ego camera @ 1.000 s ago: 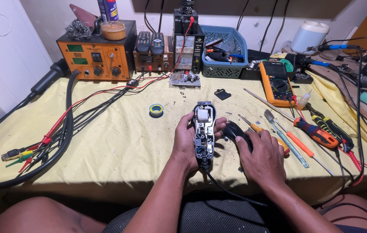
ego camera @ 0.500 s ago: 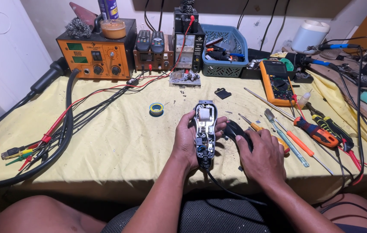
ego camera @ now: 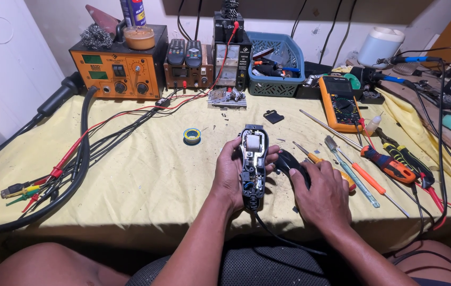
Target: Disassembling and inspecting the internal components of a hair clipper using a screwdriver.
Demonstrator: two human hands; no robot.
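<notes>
Holding opened hair clipper (ego camera: 252, 165) upright-facing in left hand (ego camera: 229, 175), internals exposed for access.
Right hand (ego camera: 325, 197) rests clasped over black cover (ego camera: 289, 164) just right of it. Screwdrivers (ego camera: 389, 165) lie right within reach; yellow multimeter (ego camera: 340, 103) far right, solder tape roll (ego camera: 192, 135) far left.

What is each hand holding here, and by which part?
The left hand grips the opened hair clipper around its middle body. The right hand rests on its black cover on the table.
</notes>
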